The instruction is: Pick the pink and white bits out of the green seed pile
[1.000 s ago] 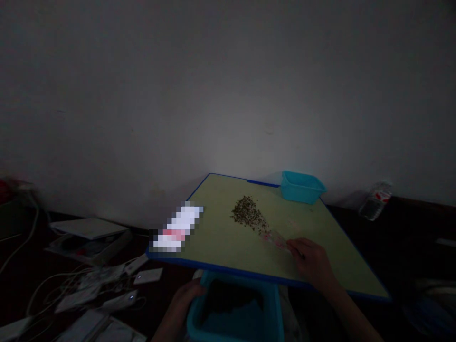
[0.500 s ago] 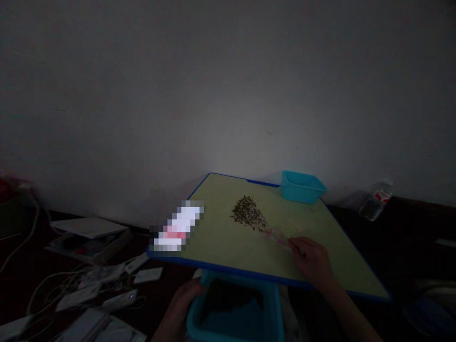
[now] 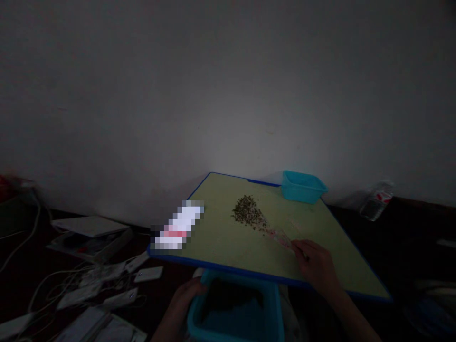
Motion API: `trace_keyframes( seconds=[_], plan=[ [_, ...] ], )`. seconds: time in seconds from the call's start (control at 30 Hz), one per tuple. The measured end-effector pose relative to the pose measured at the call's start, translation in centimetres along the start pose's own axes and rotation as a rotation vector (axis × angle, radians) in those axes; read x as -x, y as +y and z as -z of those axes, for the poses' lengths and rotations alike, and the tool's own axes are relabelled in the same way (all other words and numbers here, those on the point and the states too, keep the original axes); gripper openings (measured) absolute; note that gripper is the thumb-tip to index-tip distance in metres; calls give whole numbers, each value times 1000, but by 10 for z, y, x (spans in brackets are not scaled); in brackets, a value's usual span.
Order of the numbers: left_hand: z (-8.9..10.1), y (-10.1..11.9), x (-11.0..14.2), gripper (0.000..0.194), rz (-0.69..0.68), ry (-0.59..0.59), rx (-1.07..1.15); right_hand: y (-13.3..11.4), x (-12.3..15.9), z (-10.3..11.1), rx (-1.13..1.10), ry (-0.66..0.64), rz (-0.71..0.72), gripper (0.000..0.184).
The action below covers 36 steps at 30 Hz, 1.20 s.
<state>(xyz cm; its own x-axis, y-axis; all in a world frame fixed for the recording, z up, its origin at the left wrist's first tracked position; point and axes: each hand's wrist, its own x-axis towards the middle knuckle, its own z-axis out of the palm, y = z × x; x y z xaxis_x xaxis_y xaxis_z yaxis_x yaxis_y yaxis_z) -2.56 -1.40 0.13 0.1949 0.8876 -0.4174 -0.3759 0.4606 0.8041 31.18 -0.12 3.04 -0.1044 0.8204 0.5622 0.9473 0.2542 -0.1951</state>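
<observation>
The right hand (image 3: 313, 261) pinches a clear, pink-marked tool (image 3: 280, 238), its tip at the near-right edge of the brown bits (image 3: 246, 211) heaped mid-bench (image 3: 221, 247). The left hand (image 3: 190, 290) grips the near blue tub (image 3: 278, 308) by its left rim, below the front edge. A 2nd blue tub (image 3: 302, 192) sits at the far-right corner.

head cam | faces forward, down | over table (image 3: 213, 242) toward wall (image 3: 228, 95) | seemingly near, dim light
</observation>
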Motion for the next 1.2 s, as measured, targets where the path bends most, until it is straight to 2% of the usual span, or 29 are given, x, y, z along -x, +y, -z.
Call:
trace_keyframes(
  seconds=[0.23,0.4,0.63,0.87,1.2],
  plan=[
    [4,-7,-6,12,-24,-35,36,-4,6,9,-5,-5,-3,22],
    [7,-9,-9,19,2,1,18,-2,8,10,2,-19,-15,22],
    [10,-10,-6,13,-26,-55,26,4,17,12,0,-10,-16,21],
    [18,-18,-16,14,-46,-105,26,2,15,14,-24,-25,-24,22],
    [9,-12,-9,10,-43,-43,15,-3,10,16,-28,-65,3,23]
  ],
)
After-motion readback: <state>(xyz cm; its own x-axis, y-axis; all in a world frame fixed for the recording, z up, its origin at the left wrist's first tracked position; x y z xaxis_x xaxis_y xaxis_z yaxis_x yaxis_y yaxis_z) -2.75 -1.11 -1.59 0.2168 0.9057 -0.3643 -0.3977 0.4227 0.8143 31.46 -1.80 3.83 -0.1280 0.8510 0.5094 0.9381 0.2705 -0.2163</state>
